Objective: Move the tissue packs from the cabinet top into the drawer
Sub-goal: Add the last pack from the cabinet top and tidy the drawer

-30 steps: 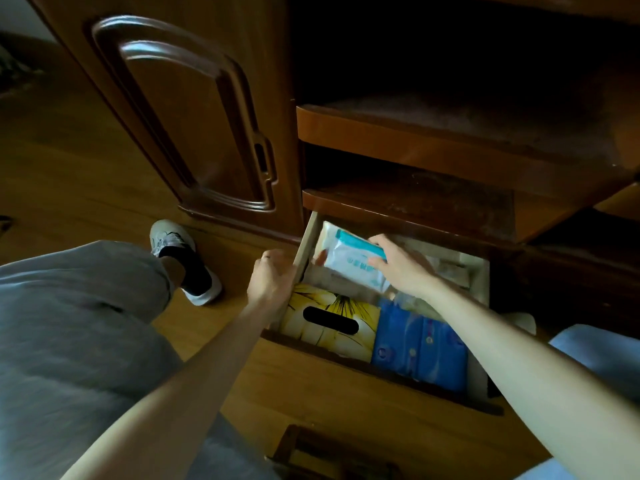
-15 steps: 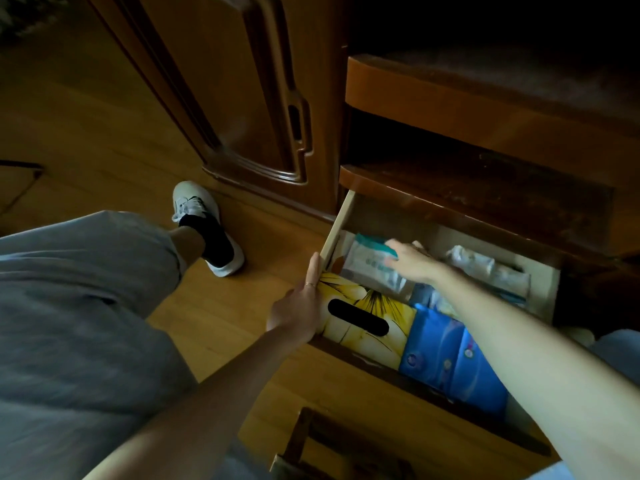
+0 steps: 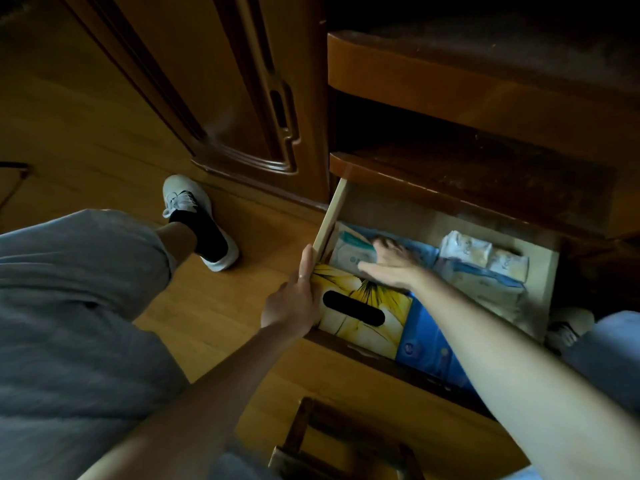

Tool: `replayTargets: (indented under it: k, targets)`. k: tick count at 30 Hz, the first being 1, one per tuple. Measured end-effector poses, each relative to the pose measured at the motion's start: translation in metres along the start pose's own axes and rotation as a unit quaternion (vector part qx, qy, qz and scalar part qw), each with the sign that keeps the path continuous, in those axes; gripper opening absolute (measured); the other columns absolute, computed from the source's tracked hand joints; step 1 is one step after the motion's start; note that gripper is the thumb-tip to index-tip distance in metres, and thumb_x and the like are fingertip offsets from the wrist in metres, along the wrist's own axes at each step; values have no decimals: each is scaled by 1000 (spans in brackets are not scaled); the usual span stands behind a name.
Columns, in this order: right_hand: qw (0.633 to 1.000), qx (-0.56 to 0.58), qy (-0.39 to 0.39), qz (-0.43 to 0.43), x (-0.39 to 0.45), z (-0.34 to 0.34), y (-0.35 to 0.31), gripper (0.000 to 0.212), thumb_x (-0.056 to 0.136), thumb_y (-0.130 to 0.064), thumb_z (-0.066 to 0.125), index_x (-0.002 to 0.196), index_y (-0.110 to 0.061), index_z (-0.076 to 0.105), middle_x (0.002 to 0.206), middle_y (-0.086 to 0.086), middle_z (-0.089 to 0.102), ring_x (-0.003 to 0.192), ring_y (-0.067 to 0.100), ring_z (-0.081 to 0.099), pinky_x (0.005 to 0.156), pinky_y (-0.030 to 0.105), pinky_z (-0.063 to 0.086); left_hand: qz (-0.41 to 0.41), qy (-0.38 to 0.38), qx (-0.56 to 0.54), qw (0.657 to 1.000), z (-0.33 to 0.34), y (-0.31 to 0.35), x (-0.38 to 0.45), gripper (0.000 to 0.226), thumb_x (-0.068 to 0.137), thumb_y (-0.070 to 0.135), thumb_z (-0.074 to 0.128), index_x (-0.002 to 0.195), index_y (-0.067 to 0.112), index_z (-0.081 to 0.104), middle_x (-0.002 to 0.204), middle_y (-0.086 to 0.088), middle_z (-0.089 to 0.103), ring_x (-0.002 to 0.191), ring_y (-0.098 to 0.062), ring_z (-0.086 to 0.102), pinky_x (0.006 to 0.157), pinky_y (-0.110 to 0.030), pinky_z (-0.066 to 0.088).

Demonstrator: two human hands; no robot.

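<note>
right hand point(image 3: 391, 265) flat on tissue pack point(image 3: 353, 252); left hand point(image 3: 294, 299) grips drawer point(image 3: 330, 216).

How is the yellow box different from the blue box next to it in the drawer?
The yellow box has a flower picture; the blue box is plain blue with small marks. The yellow box shows a dark oval slot on top; no slot shows on the blue box. The right arm crosses over the blue box, not the yellow box. Both sit along the drawer front.

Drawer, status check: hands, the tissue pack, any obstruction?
Left hand grips drawer side. Right hand flat on tissue pack, inside at back left. Nothing blocking.
</note>
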State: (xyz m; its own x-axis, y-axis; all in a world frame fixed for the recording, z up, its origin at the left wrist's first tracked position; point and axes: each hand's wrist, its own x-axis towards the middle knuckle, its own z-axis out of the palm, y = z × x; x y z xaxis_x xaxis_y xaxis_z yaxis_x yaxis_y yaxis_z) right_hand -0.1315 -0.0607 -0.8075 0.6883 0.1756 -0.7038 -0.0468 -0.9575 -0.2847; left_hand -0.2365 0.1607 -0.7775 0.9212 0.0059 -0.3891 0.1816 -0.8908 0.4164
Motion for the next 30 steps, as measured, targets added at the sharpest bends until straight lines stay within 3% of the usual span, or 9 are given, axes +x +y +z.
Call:
replayTargets:
  k: [4,11,15,20,26,30]
  targets:
    - [1000,-28,3,0,0,-7,2,64,96,-64,43,143,-21,40,154,11,32,142,33,28,109,57,32,-4,-13,9,1000,1,0,2,78,101,48,35,151,46,-25,124,1,60,65,-9,49,44,-27,31]
    - [1000,-13,-25,-12,5,-15,14,51,99,-53,53,138,-21,46,143,13,45,133,32,41,109,53,38,4,-11,-2,1000,2,-1,2,82,99,55,38,151,47,-25,122,2,59,62,-9,53,43,-27,36]
    - [999,30,-20,12,6,0,4,61,100,-58,45,147,-20,38,150,11,35,141,35,30,112,59,33,2,-7,12,1000,2,0,1,86,98,57,42,151,47,-25,120,3,60,61,-8,52,41,-26,35]
    - [999,32,-12,26,13,8,-1,70,101,-64,31,160,-28,19,165,6,12,153,34,5,120,65,12,0,-12,12,1000,0,1,1,87,97,57,42,150,47,-27,118,0,58,60,-11,52,42,-26,33]
    - [997,23,70,17,9,5,9,79,100,-68,24,164,-25,7,171,5,4,154,32,10,121,57,10,-1,-9,21,1000,1,1,0,89,97,58,43,150,46,-27,121,-2,59,64,-15,55,44,-28,37]
    - [996,60,38,51,19,-9,11,84,99,-72,22,164,-20,11,172,7,3,156,33,7,123,59,10,2,-17,18,1000,0,2,1,88,96,59,43,151,47,-25,132,-2,58,69,-17,56,45,-27,36]
